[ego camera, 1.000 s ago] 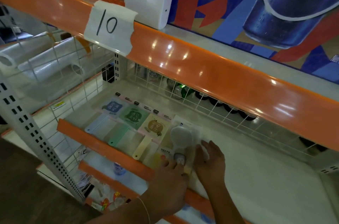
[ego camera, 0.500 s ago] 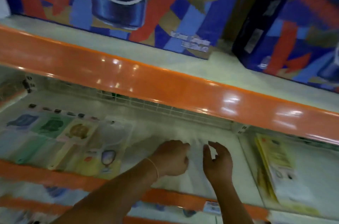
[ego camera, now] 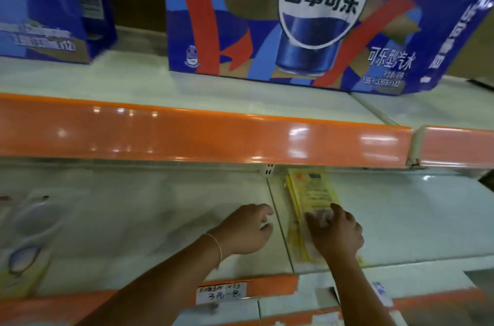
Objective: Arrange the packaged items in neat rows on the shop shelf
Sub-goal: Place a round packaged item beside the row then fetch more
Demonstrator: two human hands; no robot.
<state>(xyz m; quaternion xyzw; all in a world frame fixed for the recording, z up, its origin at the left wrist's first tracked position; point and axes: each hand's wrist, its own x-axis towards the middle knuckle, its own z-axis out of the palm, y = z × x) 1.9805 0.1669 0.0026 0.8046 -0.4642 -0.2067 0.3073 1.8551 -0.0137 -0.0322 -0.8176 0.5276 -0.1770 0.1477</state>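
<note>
Right of centre in the lower frame, the right hand (ego camera: 337,235) presses spread fingers onto the yellow packets (ego camera: 312,192) lying flat on the shelf (ego camera: 401,218), probably to gather them, while the left hand (ego camera: 247,229) hovers loosely curled and empty nearby.

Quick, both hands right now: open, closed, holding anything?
Left hand: loosely curled, empty, over the bare white shelf.
Right hand: fingers spread on the flat yellow plastic packets; grip cannot be told.

bare shelf floor (ego camera: 160,218) left, orange rail (ego camera: 187,133) low overhead, yellow packets (ego camera: 315,192) right
</note>
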